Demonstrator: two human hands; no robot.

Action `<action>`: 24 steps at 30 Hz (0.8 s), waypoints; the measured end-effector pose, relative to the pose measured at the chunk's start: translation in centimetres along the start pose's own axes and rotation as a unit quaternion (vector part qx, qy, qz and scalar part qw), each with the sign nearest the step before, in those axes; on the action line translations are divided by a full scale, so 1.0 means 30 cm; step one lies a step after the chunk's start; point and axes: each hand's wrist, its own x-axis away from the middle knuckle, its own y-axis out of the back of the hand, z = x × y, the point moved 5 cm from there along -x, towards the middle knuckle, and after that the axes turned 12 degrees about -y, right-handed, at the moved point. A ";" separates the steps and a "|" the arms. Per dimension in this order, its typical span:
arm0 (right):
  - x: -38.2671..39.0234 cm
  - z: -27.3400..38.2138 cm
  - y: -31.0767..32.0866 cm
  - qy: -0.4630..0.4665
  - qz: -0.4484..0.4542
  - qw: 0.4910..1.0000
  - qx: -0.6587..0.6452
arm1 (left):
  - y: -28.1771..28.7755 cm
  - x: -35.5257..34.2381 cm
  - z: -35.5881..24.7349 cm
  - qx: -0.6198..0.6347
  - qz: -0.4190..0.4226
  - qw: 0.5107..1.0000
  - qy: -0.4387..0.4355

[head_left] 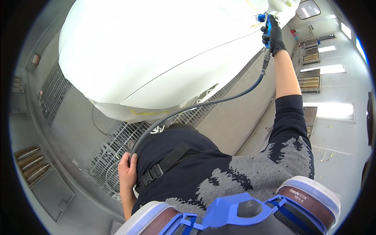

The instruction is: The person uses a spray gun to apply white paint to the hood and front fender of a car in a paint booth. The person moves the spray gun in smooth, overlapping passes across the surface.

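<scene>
My right hand [275,36], in a black glove, is wrapped round a blue spray gun [268,28] at the end of my outstretched arm. The gun is held close to a large white car body [156,47], by its far right part. From the gun's handle a dark air hose [219,100] curves back across the front of me. My bare left hand [127,172] is closed round that hose beside my waist, thumb up. Whether spray leaves the nozzle I cannot tell.
Metal floor grating [107,150] runs under and beside the car body. Along the right wall [333,137] are bright light panels and slatted vents [310,80]. A respirator [239,213] with two filter cartridges covers the lower edge of the view.
</scene>
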 end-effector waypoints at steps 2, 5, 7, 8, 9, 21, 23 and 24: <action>-0.024 -0.005 0.014 -0.002 -0.042 0.999 0.001 | -0.039 -0.004 0.001 -0.006 0.002 1.000 -0.003; -0.018 -0.048 -0.007 -0.023 -0.001 0.999 -0.028 | -0.074 -0.011 0.038 0.011 -0.018 0.999 0.025; 0.010 -0.101 -0.030 -0.067 0.104 0.990 -0.060 | -0.075 -0.010 0.053 -0.002 -0.025 0.999 0.028; 0.030 -0.125 -0.037 -0.096 0.178 0.974 -0.097 | -0.063 -0.012 0.060 -0.029 -0.017 0.999 0.041; 0.049 -0.143 -0.052 -0.118 0.270 0.947 -0.132 | -0.059 -0.015 0.065 -0.056 -0.011 0.997 0.053; -0.123 -0.221 0.285 -0.048 -0.067 0.990 -0.110 | -0.073 -0.088 -0.072 -0.044 0.049 0.998 0.019; -0.111 -0.228 0.300 -0.044 -0.134 0.985 -0.096 | -0.080 -0.095 -0.069 -0.012 0.042 0.999 0.027; -0.100 -0.228 0.282 -0.046 -0.118 0.987 -0.100 | -0.079 -0.103 -0.060 0.003 0.040 0.999 0.032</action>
